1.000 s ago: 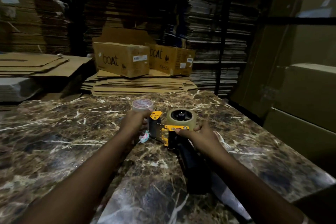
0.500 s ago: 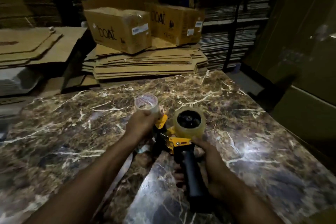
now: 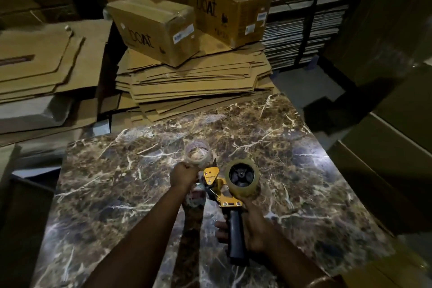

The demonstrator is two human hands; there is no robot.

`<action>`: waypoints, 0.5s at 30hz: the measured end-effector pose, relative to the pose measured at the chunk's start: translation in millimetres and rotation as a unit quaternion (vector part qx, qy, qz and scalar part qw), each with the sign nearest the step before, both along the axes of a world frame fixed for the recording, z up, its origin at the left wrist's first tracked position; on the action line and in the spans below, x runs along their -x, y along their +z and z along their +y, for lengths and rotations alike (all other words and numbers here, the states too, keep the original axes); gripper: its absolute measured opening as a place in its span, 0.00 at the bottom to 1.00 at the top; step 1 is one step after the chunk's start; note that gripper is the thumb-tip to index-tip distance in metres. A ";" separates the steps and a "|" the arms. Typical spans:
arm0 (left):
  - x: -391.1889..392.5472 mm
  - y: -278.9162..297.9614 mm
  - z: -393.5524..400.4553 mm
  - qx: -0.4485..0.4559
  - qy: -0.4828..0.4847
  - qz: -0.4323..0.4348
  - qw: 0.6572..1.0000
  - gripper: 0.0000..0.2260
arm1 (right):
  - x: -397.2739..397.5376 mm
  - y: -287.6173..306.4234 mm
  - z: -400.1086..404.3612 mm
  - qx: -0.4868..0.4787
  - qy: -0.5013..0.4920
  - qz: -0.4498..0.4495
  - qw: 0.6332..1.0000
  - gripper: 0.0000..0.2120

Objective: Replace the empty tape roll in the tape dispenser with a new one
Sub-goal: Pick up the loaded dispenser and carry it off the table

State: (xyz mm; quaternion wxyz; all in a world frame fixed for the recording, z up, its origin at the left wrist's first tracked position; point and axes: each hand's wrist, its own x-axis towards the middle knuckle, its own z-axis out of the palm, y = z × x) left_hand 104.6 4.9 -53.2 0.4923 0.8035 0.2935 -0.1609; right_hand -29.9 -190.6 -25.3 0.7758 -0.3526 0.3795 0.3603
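Observation:
The yellow tape dispenser (image 3: 216,186) with a black handle is held just above the marble table (image 3: 117,194). A brownish new tape roll (image 3: 243,190) sits on its hub. My right hand (image 3: 256,227) grips the handle from the right. My left hand (image 3: 183,176) is curled at the dispenser's front end and pinches the loose tape end (image 3: 196,195), which trails crumpled below the fist. The empty clear tape core (image 3: 197,153) stands on the table just beyond my left hand.
Behind the table lie stacks of flattened cardboard (image 3: 194,82) with two sealed "boat" boxes (image 3: 152,28) on top. More cardboard piles are on the left (image 3: 39,61), and large cartons stand at the right (image 3: 392,147).
My right hand moved from the dispenser's frame down to the handle. My left hand stays curled at the front end. The view has tilted downward.

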 end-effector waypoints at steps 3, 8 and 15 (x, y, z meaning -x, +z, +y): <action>-2.8 -4.5 8.9 0.060 0.029 0.027 0.997 0.08 | -1.4 3.3 -2.7 0.034 0.018 -0.004 0.999 0.29; 14.6 33.2 2.1 0.112 -0.001 0.049 0.992 0.11 | -5.7 12.1 -11.1 0.075 0.065 -0.038 0.994 0.32; 42.5 40.2 20.9 0.270 0.072 0.095 0.956 0.13 | -8.6 31.7 -12.5 0.113 0.087 -0.081 0.986 0.36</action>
